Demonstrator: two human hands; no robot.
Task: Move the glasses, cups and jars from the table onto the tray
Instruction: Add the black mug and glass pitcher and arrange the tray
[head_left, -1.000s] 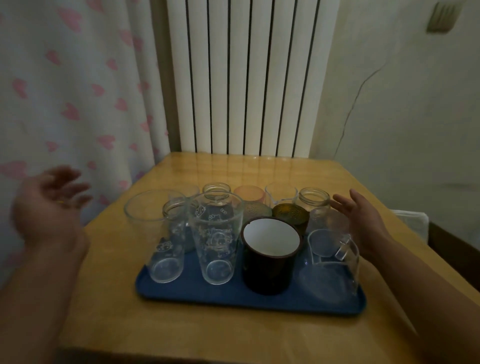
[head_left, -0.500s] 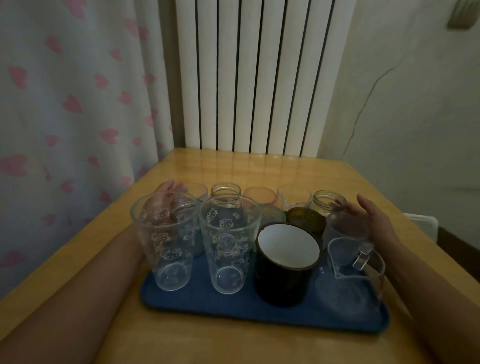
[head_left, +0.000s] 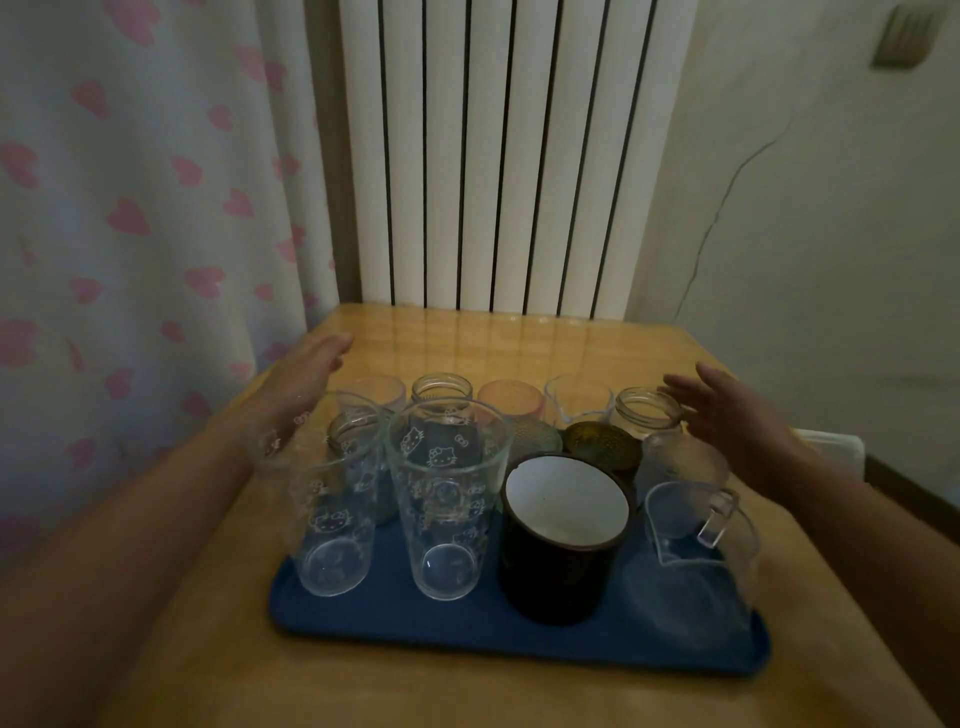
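A blue tray (head_left: 395, 621) on the wooden table (head_left: 218, 665) carries several vessels. In its front row stand two printed tall glasses (head_left: 332, 519) (head_left: 444, 499), a dark cup with a white inside (head_left: 563, 535) and a clear handled jug (head_left: 698, 540). Behind them are jars (head_left: 441, 389) (head_left: 647, 413), small glasses and two dark textured cups (head_left: 602, 444). My left hand (head_left: 304, 379) hovers beside the tray's far left corner with straight fingers, holding nothing. My right hand (head_left: 727, 415) hovers by the right jar, fingers spread, empty.
A white radiator (head_left: 509, 156) stands behind the table, a heart-patterned curtain (head_left: 130, 208) hangs at the left and a cracked wall (head_left: 810, 208) is at the right. Bare tabletop lies beyond the tray toward the radiator and in front of it.
My left hand has moved out from behind the left tall glass toward the table's far left. My right hand has lifted slightly away from the right jar and spread its fingers.
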